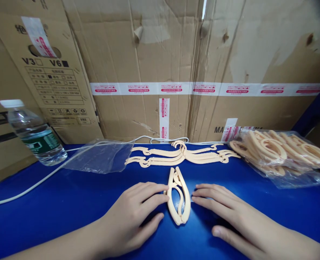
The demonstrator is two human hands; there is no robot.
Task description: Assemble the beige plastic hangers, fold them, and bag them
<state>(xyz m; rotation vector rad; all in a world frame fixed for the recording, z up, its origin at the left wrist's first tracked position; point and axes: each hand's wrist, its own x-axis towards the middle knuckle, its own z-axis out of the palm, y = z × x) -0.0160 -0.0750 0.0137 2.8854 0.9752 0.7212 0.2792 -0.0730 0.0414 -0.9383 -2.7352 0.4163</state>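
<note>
Head cam: a folded beige plastic hanger (pixel 178 196) lies flat on the blue counter (pixel 54 202). Left hand (pixel 134 213) and right hand (pixel 230 216) rest flat either side of it, holding nothing, fingertips touching its edges. Unfolded hangers (pixel 181 155) lie just behind it. I'd press both sides evenly so it doesn't skid.

A clear plastic water bottle with a white cap and green label (pixel 35 135) lies tilted at the far left on the blue tabletop (pixel 54 202). A white cable (pixel 40 177) runs past it. An empty clear plastic bag (pixel 100 157) lies right of the bottle. Worn brown cardboard boxes with red-printed white tape (pixel 160 72) stand along the far edge.
</note>
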